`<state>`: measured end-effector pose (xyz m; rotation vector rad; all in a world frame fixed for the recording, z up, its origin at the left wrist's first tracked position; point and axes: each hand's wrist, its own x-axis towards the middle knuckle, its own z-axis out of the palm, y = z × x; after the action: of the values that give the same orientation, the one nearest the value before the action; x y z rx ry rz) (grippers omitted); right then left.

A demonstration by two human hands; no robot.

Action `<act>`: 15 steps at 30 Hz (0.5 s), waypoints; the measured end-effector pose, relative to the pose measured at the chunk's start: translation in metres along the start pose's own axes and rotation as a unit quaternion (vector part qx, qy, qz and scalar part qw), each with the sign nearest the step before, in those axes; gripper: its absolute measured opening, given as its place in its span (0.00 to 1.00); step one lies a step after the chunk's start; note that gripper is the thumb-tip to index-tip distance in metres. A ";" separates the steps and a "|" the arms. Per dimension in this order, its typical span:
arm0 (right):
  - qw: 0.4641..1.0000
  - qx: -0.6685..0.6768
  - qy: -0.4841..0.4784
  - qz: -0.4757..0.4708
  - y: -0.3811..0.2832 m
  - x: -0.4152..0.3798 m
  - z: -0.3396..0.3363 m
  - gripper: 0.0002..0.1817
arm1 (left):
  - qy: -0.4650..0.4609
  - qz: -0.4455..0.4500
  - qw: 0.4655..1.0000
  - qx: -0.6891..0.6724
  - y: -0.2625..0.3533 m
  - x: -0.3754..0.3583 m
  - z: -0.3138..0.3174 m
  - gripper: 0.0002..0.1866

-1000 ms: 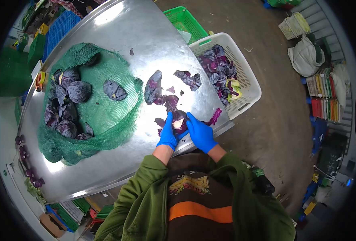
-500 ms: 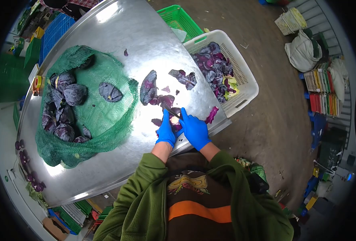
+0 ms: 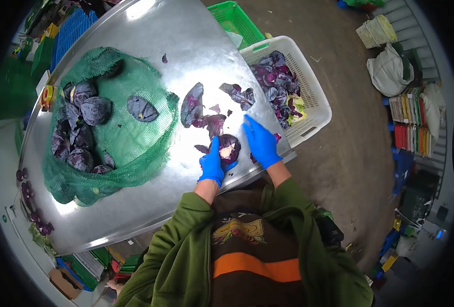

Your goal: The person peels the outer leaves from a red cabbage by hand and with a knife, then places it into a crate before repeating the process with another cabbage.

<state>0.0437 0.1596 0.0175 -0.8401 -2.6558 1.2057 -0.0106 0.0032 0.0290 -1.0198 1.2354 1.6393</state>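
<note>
My left hand point(image 3: 213, 165) is closed around the side of a red cabbage point(image 3: 228, 149), which rests on the metal table near its front edge. A pale cut stem end on the cabbage faces up. To the right, apart from the cabbage, my right hand point(image 3: 261, 141) is raised with its fingers drawn together. Whatever it grips is hidden; no blade shows now. Both hands wear blue gloves. Loose purple leaves point(image 3: 192, 105) lie just beyond the cabbage, with another leaf piece point(image 3: 239, 95) farther right.
On the left of the metal table point(image 3: 130, 217), a green mesh bag point(image 3: 130, 138) holds several red cabbages point(image 3: 96, 111). A white crate point(image 3: 316, 110) with purple leaves stands against the table's right edge. Behind it is a green crate point(image 3: 245, 23). A tape roll point(image 3: 47, 97) sits at the left rim.
My right hand has moved right, away from the cabbage, uncovering it. A slim dark blade seen between the hands is out of sight. My left hand keeps its hold.
</note>
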 end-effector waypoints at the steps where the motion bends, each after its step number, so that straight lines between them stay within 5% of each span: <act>1: 0.999 0.000 -0.045 -0.012 -0.017 -0.006 -0.010 0.26 | 0.015 0.004 1.000 0.005 0.000 0.003 0.003 0.34; 4: 0.996 -0.012 -0.048 -0.072 -0.018 -0.023 0.000 0.27 | 0.050 0.045 0.998 0.012 -0.005 0.017 -0.002 0.36; 6: 0.982 0.115 -0.137 0.061 0.004 -0.015 0.005 0.23 | -0.054 0.008 0.998 -0.011 0.001 0.011 -0.006 0.39; 11: 0.990 0.038 -0.137 0.011 0.008 -0.006 0.005 0.16 | -0.027 0.031 0.999 -0.015 -0.004 0.025 -0.010 0.41; 15: 0.991 -0.008 -0.115 0.061 0.016 0.003 0.015 0.15 | -0.009 0.053 0.997 0.047 -0.002 0.018 -0.010 0.42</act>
<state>0.0441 0.1599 -0.0044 -0.9309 -2.8322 1.3905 -0.0130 -0.0037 0.0096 -0.8932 1.3612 1.6500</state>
